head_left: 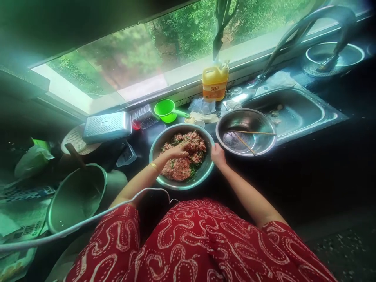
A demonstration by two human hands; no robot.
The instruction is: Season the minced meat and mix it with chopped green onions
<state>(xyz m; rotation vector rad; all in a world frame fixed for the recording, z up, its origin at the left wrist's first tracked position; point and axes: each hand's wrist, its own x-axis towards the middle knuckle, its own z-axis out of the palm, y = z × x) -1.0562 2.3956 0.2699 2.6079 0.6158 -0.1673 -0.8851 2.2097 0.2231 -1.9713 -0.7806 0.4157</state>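
Nearest to the person, at the front edge of the dark desk (308, 172), stands a metal bowl (164, 184) holding minced meat (183, 158) flecked with chopped greens. The left hand (178, 150) lies on top of the meat with its fingers stretched out flat and loosely spread, pressing into the surface rather than closing around anything; a gold bangle (154, 166) sits on that wrist. The right hand (218, 154) is curled over the bowl's right rim, its grip closed on the metal edge and steadying it.

Judging from the look of the mince, the mixing is well along but not finished: the greens are worked through the near part of the meat, yet the far part still shows as loose, uneven pink lumps, and nothing has been shaped or taken out.

Just beyond to the right, touching or almost touching the first bowl, is a second metal bowl (264, 147) with a pair of chopsticks (249, 139) resting in it and otherwise bare. Farther back lie the sink (305, 113), a green scoop (166, 109) and a yellow bottle (215, 84) by the window ledge. At the left edge stands a large grey pot (76, 197).
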